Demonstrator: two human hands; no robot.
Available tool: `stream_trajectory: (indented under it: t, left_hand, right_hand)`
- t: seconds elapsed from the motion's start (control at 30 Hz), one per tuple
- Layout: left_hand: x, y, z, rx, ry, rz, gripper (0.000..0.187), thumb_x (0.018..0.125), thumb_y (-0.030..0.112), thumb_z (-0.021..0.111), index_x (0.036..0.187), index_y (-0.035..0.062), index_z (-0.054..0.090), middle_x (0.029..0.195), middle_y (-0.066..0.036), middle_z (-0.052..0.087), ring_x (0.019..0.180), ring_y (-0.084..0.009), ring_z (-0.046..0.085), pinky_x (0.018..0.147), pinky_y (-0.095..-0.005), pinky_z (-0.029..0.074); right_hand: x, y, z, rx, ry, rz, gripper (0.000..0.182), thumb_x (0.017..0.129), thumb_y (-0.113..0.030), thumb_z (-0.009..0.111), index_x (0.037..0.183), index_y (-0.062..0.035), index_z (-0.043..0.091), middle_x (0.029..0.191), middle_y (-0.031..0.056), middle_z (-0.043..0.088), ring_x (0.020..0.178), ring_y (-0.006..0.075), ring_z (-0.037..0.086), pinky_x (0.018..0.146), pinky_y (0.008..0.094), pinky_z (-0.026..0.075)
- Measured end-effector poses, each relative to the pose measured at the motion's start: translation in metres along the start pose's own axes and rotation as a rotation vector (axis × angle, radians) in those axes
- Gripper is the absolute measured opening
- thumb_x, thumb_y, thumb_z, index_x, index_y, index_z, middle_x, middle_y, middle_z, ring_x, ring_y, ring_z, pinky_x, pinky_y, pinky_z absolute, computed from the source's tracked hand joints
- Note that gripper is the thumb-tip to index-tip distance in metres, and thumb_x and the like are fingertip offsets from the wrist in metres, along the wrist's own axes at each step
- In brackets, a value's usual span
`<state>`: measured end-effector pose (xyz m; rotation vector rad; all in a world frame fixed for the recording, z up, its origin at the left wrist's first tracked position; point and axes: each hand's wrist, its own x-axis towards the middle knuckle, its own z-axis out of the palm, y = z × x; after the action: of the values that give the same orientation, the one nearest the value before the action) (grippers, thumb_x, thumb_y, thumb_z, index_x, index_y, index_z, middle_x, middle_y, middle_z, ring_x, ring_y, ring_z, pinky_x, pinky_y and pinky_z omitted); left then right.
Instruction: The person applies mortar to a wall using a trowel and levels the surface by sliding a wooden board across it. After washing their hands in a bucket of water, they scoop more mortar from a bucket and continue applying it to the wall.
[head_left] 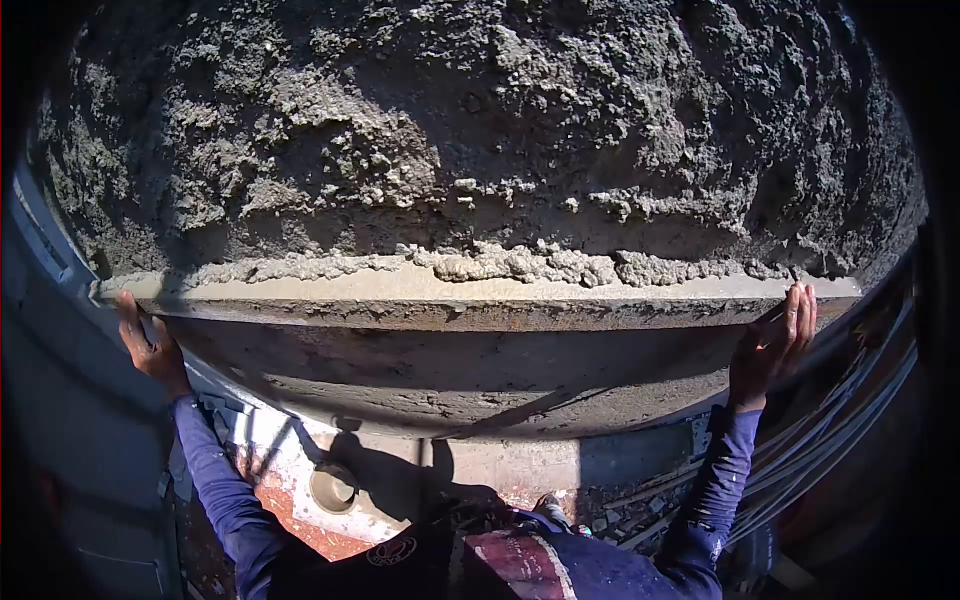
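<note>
A long, mortar-smeared screed board (480,316) lies level across the wall. My left hand (152,345) grips it near its left end, fingers on the front edge and thumb below. Near the right end my right hand (775,345) holds the same board, its fingers reaching up over the edge. Lumps of wet mortar (510,264) are heaped along the board's top face, against the wall. Above the board the wall's mortar coat (400,130) is rough and uneven; the surface below it (480,365) looks smoother.
A round bucket (333,488) stands on the splattered floor at lower left. Long thin rods or pipes (845,425) lie at the right. Rubble pieces (610,518) are scattered near my feet. My shadow (395,475) falls on the floor below.
</note>
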<state>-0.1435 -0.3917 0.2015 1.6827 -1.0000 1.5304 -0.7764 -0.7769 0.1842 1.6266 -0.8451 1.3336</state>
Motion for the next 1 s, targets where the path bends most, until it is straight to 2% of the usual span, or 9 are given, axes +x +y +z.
stream_trajectory:
  t: [0.1, 0.3, 0.43, 0.6, 0.7, 0.77, 0.83, 0.9, 1.0]
  left_hand:
    - [-0.019, 0.057, -0.001, 0.116, 0.005, 0.106, 0.037, 0.094, 0.014, 0.054, 0.126, -0.0027, 0.056, 0.13, -0.017, 0.057, 0.125, -0.0356, 0.05, 0.105, -0.043, 0.04]
    - [0.04, 0.169, 0.006, 0.131, 0.143, 0.303, 0.034, 0.085, -0.007, 0.052, 0.117, -0.0036, 0.062, 0.118, -0.017, 0.062, 0.105, -0.0371, 0.061, 0.089, -0.0442, 0.052]
    - [0.078, 0.093, 0.002, 0.068, 0.109, 0.252, 0.041, 0.086, -0.004, 0.051, 0.126, -0.0008, 0.057, 0.127, -0.015, 0.058, 0.12, -0.0335, 0.054, 0.103, -0.0408, 0.045]
    - [0.076, -0.033, -0.001, 0.052, 0.059, 0.164, 0.042, 0.093, 0.014, 0.055, 0.132, 0.0011, 0.053, 0.133, -0.013, 0.055, 0.124, -0.0298, 0.052, 0.104, -0.0374, 0.041]
    - [0.048, -0.05, 0.0, 0.073, 0.041, 0.13, 0.044, 0.095, 0.021, 0.054, 0.134, 0.0009, 0.051, 0.135, -0.013, 0.054, 0.124, -0.031, 0.051, 0.105, -0.0373, 0.039]
    - [0.029, -0.001, -0.005, -0.071, 0.01, 0.011, 0.042, 0.097, 0.019, 0.052, 0.134, -0.0001, 0.05, 0.137, -0.014, 0.052, 0.126, -0.0317, 0.05, 0.106, -0.0385, 0.038]
    - [0.008, 0.004, 0.001, 0.061, -0.057, 0.051, 0.04, 0.097, 0.015, 0.05, 0.133, -0.003, 0.049, 0.139, -0.017, 0.049, 0.127, -0.0321, 0.048, 0.103, -0.0396, 0.041]
    - [0.014, 0.057, 0.01, 0.045, 0.106, 0.314, 0.038, 0.098, 0.013, 0.048, 0.131, -0.0066, 0.049, 0.132, -0.022, 0.053, 0.12, -0.0341, 0.054, 0.099, -0.0397, 0.045]
    - [0.04, 0.157, 0.002, 0.256, 0.095, 0.44, 0.036, 0.098, 0.01, 0.048, 0.129, -0.0094, 0.05, 0.122, -0.024, 0.059, 0.11, -0.0358, 0.06, 0.095, -0.0397, 0.049]
  right_hand:
    - [-0.046, 0.051, 0.008, -0.054, -0.016, -0.005, 0.04, 0.088, 0.005, 0.056, 0.127, -0.0022, 0.05, 0.123, 0.0158, 0.059, 0.12, 0.0346, 0.055, 0.103, 0.0441, 0.043]
    - [-0.066, 0.153, 0.025, -0.048, -0.036, 0.06, 0.039, 0.099, -0.018, 0.044, 0.135, -0.0015, 0.043, 0.133, 0.0173, 0.05, 0.128, 0.0332, 0.046, 0.109, 0.0447, 0.036]
    - [0.002, 0.102, 0.018, -0.076, 0.04, -0.002, 0.045, 0.1, -0.031, 0.044, 0.134, -0.0013, 0.045, 0.131, 0.0163, 0.053, 0.126, 0.033, 0.049, 0.107, 0.0438, 0.038]
    - [0.049, 0.0, 0.004, -0.014, 0.078, 0.004, 0.05, 0.099, -0.044, 0.044, 0.126, -0.0039, 0.055, 0.124, 0.0134, 0.058, 0.121, 0.0327, 0.054, 0.102, 0.0452, 0.044]
    - [0.034, -0.006, 0.0, 0.036, 0.022, 0.026, 0.052, 0.097, -0.049, 0.045, 0.125, -0.0071, 0.057, 0.123, 0.0117, 0.058, 0.12, 0.0326, 0.054, 0.102, 0.0485, 0.043]
    - [0.011, 0.011, -0.001, 0.076, -0.009, 0.041, 0.049, 0.097, -0.046, 0.046, 0.126, -0.0088, 0.057, 0.123, 0.0116, 0.058, 0.12, 0.0329, 0.054, 0.103, 0.05, 0.043]
    - [-0.017, 0.046, -0.001, 0.035, -0.03, 0.043, 0.046, 0.097, -0.044, 0.047, 0.126, -0.0088, 0.056, 0.123, 0.0118, 0.058, 0.121, 0.0333, 0.054, 0.103, 0.0502, 0.042]
    - [-0.043, 0.095, 0.006, 0.025, -0.033, 0.085, 0.042, 0.098, -0.037, 0.048, 0.127, -0.0077, 0.054, 0.125, 0.0133, 0.056, 0.123, 0.0342, 0.051, 0.105, 0.0486, 0.041]
    - [-0.055, 0.159, 0.017, -0.02, -0.023, 0.145, 0.042, 0.097, -0.03, 0.049, 0.132, -0.0055, 0.049, 0.131, 0.015, 0.053, 0.127, 0.0346, 0.048, 0.107, 0.0438, 0.039]
